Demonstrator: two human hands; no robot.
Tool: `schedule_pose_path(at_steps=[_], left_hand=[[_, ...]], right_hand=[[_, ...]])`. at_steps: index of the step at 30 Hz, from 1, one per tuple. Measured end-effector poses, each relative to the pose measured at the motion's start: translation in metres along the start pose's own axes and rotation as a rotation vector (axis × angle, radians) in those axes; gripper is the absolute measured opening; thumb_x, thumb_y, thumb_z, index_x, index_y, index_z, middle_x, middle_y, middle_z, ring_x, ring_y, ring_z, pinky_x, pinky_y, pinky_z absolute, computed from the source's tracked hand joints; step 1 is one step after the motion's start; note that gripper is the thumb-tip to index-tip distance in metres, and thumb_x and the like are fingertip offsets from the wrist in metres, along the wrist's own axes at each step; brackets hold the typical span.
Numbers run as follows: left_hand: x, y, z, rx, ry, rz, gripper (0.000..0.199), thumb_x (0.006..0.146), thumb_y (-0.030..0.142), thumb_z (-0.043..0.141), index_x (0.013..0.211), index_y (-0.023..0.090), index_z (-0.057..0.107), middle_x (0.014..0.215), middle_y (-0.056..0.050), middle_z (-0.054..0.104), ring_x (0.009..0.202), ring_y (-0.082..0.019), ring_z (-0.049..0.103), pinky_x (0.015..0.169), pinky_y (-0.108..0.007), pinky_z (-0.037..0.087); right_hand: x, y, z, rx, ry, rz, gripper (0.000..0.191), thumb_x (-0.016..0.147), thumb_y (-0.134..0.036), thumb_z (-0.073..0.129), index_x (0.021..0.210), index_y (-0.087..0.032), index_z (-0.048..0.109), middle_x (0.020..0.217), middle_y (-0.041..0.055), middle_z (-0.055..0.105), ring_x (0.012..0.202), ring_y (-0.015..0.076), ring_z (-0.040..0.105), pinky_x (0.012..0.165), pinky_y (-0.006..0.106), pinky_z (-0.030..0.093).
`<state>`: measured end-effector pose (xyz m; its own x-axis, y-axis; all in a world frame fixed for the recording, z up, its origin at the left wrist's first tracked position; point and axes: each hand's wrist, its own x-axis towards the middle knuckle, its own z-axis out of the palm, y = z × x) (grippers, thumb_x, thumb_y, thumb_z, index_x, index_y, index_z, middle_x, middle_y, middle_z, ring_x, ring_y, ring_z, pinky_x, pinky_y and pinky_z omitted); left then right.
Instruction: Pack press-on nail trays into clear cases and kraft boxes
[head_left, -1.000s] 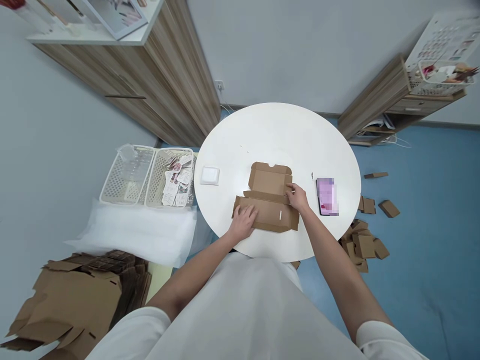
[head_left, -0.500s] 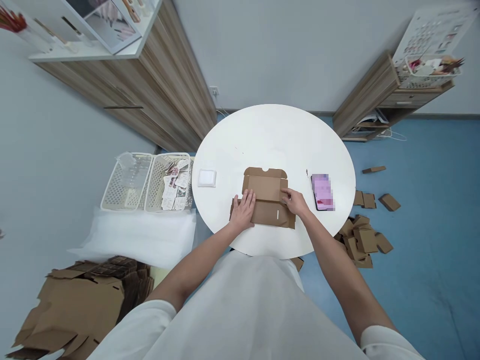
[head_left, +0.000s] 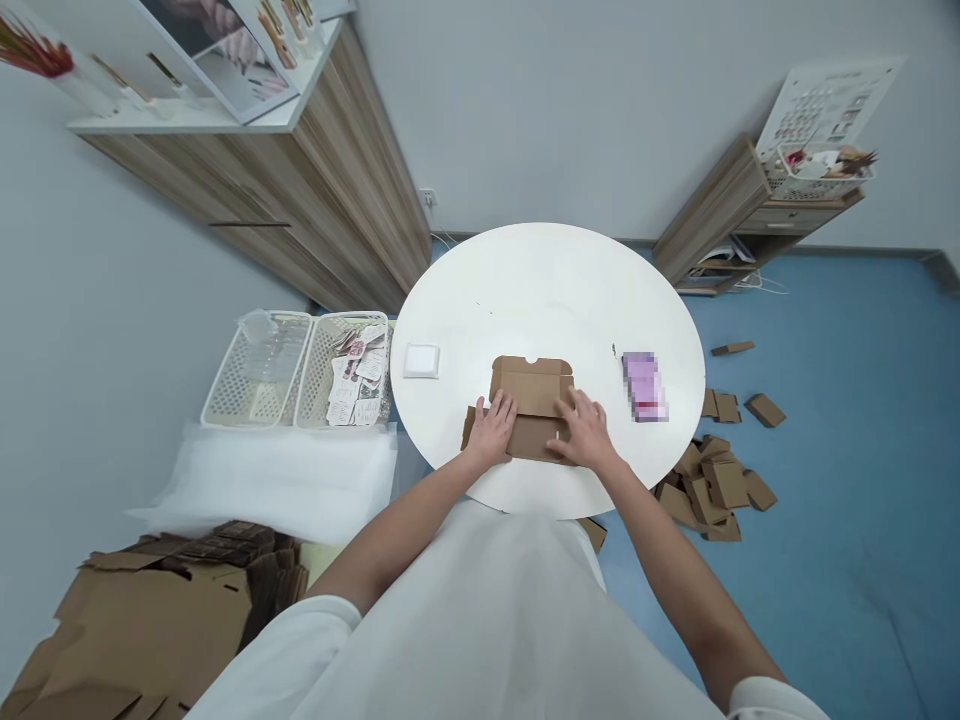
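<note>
A brown cardboard box blank [head_left: 531, 388] lies unfolded near the front edge of the round white table [head_left: 551, 290], its notched flap pointing away from me. My left hand [head_left: 493, 428] rests on its left part, fingers spread. On the right part sits my right hand [head_left: 585, 430], its fingers apart and touching the cardboard around the crease and the small white slot. Left of the blank is a small white packet [head_left: 421, 361]. To the right lies a phone [head_left: 645, 386] with a pixelated purple screen.
Two white baskets [head_left: 301, 388] stand left of the table, one holding printed cards. Below them are white sheets [head_left: 277, 480] and stacked flat cardboard [head_left: 142, 630]. Several folded boxes [head_left: 726, 482] lie on the blue floor at right. Wooden cabinets [head_left: 360, 150] stand behind.
My right hand has opened from a pinch at the blank's right edge and moved slightly down and inward over the cardboard. The camera view has shifted a little.
</note>
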<state>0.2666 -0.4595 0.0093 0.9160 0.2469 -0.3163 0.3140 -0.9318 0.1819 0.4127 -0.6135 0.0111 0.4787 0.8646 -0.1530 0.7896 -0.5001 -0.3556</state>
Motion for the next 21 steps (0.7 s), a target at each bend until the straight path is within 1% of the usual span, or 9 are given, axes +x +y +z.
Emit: schedule_pose_path(at_steps=[3, 6, 8, 10, 12, 14, 15, 18, 21], left_hand=[[-0.001, -0.002, 0.000, 0.005, 0.018, 0.025, 0.104, 0.047, 0.031, 0.073, 0.135, 0.015, 0.021, 0.141, -0.016, 0.020, 0.131, -0.035, -0.003, 0.101, -0.056, -0.006], [-0.008, -0.005, -0.001, -0.007, 0.042, 0.040, 0.107, 0.045, 0.036, 0.074, 0.135, 0.014, 0.021, 0.141, -0.016, 0.020, 0.130, -0.035, -0.005, 0.101, -0.055, -0.004], [-0.017, -0.009, -0.002, -0.030, 0.084, 0.019, 0.113, 0.042, 0.043, 0.075, 0.136, 0.014, 0.019, 0.143, -0.016, 0.014, 0.130, -0.036, -0.007, 0.101, -0.054, -0.003], [-0.030, -0.018, 0.000, -0.094, 0.149, -0.065, 0.116, 0.043, 0.052, 0.072, 0.137, 0.014, 0.016, 0.144, -0.016, 0.007, 0.130, -0.036, -0.007, 0.101, -0.055, 0.000], [-0.045, -0.029, 0.005, -0.217, 0.213, -0.231, 0.111, 0.051, 0.058, 0.066, 0.137, 0.014, 0.012, 0.144, -0.018, 0.005, 0.130, -0.037, 0.000, 0.100, -0.055, 0.007], [-0.057, -0.042, 0.013, -0.391, 0.221, -0.407, 0.101, 0.061, 0.056, 0.060, 0.137, 0.011, 0.010, 0.142, -0.022, 0.013, 0.129, -0.036, 0.014, 0.098, -0.051, 0.020], [-0.061, -0.047, 0.017, -0.502, 0.195, -0.444, 0.095, 0.065, 0.052, 0.058, 0.136, 0.010, 0.010, 0.139, -0.022, 0.022, 0.126, -0.034, 0.024, 0.096, -0.046, 0.027], [-0.066, -0.060, 0.028, -0.780, 0.135, -0.440, 0.075, 0.071, 0.034, 0.057, 0.133, 0.013, 0.021, 0.123, -0.015, 0.048, 0.111, -0.024, 0.047, 0.087, -0.033, 0.039], [-0.062, -0.064, 0.034, -0.901, 0.175, -0.501, 0.054, 0.073, 0.020, 0.054, 0.124, 0.015, 0.038, 0.112, -0.010, 0.057, 0.098, -0.018, 0.055, 0.082, -0.028, 0.042]], right_hand=[[-0.008, -0.015, 0.012, -0.109, -0.115, -0.144, 0.100, 0.053, -0.051, 0.067, 0.135, -0.021, 0.019, 0.143, 0.0128, 0.017, 0.131, 0.0323, 0.008, 0.101, 0.052, 0.003], [-0.009, -0.024, 0.024, -0.175, -0.146, -0.128, 0.106, 0.052, -0.047, 0.069, 0.136, -0.019, 0.012, 0.142, 0.0145, 0.020, 0.130, 0.0313, 0.012, 0.101, 0.054, -0.001], [-0.009, -0.027, 0.029, -0.196, -0.141, -0.102, 0.105, 0.053, -0.046, 0.069, 0.136, -0.019, 0.010, 0.142, 0.0142, 0.020, 0.130, 0.0303, 0.013, 0.101, 0.055, -0.001], [-0.008, -0.028, 0.031, -0.204, -0.138, -0.084, 0.106, 0.053, -0.045, 0.069, 0.137, -0.020, 0.009, 0.142, 0.0140, 0.020, 0.131, 0.0298, 0.013, 0.101, 0.055, -0.001], [-0.009, -0.030, 0.032, -0.208, -0.146, -0.067, 0.107, 0.052, -0.044, 0.069, 0.137, -0.020, 0.008, 0.142, 0.0138, 0.019, 0.131, 0.0295, 0.012, 0.100, 0.056, -0.001], [-0.009, -0.032, 0.033, -0.211, -0.159, -0.051, 0.106, 0.053, -0.044, 0.068, 0.137, -0.020, 0.008, 0.143, 0.0132, 0.018, 0.131, 0.0292, 0.012, 0.100, 0.056, -0.001], [-0.009, -0.033, 0.034, -0.212, -0.164, -0.043, 0.105, 0.054, -0.044, 0.068, 0.137, -0.021, 0.008, 0.143, 0.0128, 0.017, 0.131, 0.0291, 0.011, 0.100, 0.056, 0.000], [-0.009, -0.039, 0.037, -0.210, -0.174, -0.020, 0.104, 0.055, -0.044, 0.067, 0.136, -0.021, 0.007, 0.143, 0.0122, 0.016, 0.131, 0.0286, 0.008, 0.100, 0.056, 0.003], [-0.009, -0.046, 0.040, -0.212, -0.187, 0.007, 0.106, 0.054, -0.042, 0.068, 0.137, -0.020, 0.005, 0.144, 0.0121, 0.014, 0.132, 0.0273, 0.006, 0.100, 0.054, 0.007]])
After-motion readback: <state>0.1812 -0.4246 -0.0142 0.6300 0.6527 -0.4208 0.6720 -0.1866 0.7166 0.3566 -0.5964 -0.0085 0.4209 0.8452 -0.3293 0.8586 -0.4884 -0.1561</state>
